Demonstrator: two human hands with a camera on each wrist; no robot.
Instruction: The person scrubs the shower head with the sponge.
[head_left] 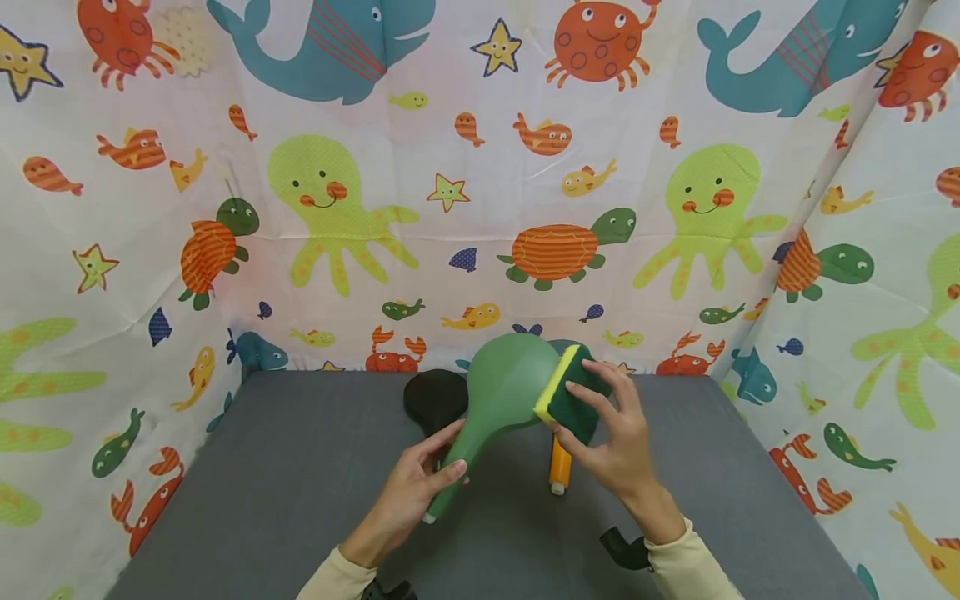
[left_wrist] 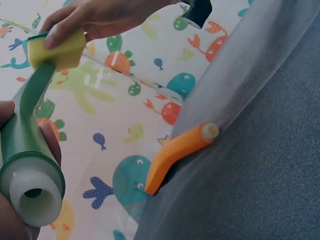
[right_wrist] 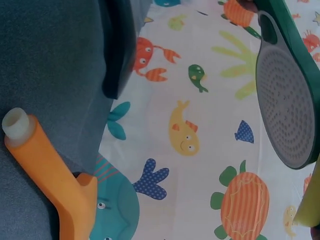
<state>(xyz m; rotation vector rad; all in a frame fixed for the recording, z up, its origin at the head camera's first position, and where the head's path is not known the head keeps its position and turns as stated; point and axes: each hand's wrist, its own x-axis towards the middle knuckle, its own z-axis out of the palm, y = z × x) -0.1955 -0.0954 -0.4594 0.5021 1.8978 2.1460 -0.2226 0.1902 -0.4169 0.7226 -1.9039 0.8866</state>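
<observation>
My left hand (head_left: 412, 483) grips a green handheld shower head (head_left: 506, 379) by its handle, with the round head raised above the table. In the left wrist view, the white threaded end of the handle points toward the camera. My right hand (head_left: 618, 425) pinches a sponge (head_left: 573, 396), yellow with a dark green scouring side, between thumb and fingers. The yellow side faces the back of the shower head and sits at its right edge. The right wrist view shows the grey nozzle face (right_wrist: 285, 105), turned away from the sponge.
Behind my left hand lies a black shower head (head_left: 435, 400) on the grey table (head_left: 300, 492). An orange handle (head_left: 559, 467) with a pale end lies beneath the sponge, its upper part hidden. A patterned sea-animal curtain (head_left: 420, 250) encloses the back and sides.
</observation>
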